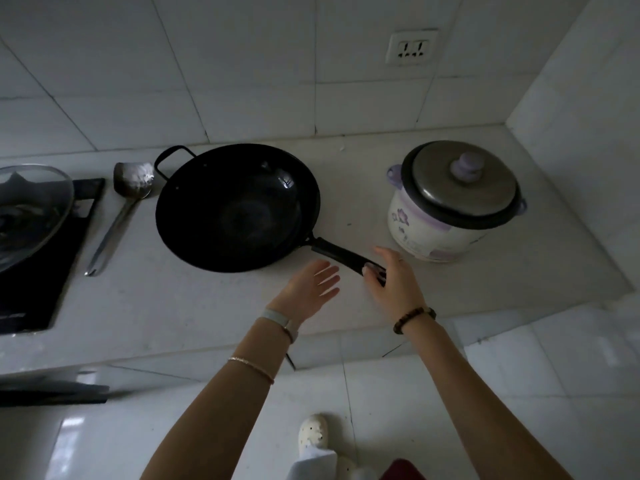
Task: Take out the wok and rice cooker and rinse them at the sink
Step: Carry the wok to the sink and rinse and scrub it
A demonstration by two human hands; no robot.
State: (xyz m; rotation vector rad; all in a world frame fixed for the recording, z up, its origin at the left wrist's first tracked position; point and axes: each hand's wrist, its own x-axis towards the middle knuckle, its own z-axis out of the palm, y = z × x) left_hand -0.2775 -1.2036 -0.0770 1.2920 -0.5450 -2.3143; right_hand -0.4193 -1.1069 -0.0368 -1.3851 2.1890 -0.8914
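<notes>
The far wall of large glossy white tiles (242, 64) has dark grout lines and carries a white double power socket (412, 48) up at the right. It meets a second white tiled wall (581, 81) in a corner at the far right. Below them runs a pale speckled stone table (173, 306), its near edge cutting diagonally across the view. A black glass hob (34, 289) is set on it at the left. The near floor of shiny white tiles (519, 393) shows soft reflections. The light is dim and greyish.
</notes>
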